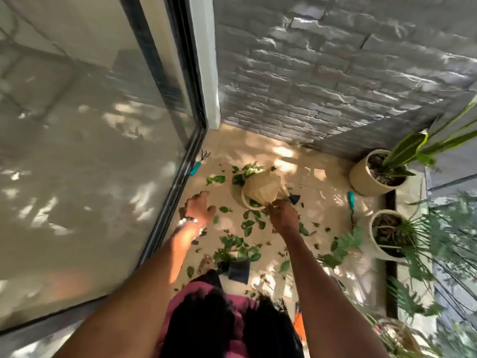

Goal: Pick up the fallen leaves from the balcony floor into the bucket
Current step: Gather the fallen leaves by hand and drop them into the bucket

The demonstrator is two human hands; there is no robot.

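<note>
Two hands were in view. The left hand, beaded bracelet at the wrist, hung spread and empty above the floor, fingers straight. The right hand had its fingertips bunched at the rim of the cream bucket; whether they pinched a leaf could not be told.

One bucket, lying tipped on its side just beyond the right hand. Fallen leaves: too many for an exact count, dozens, scattered between and below both hands. One small dark pot with a leafy plant sat nearer the body. Two cream planters stood right of the right hand. Two teal-handled tools: one beyond the left hand, one by the planters.

A glass door frame ran close along the left hand's outer side. A grey brick wall closed the far end. The cream tiled floor was sun-dappled, barest right of the bucket.
</note>
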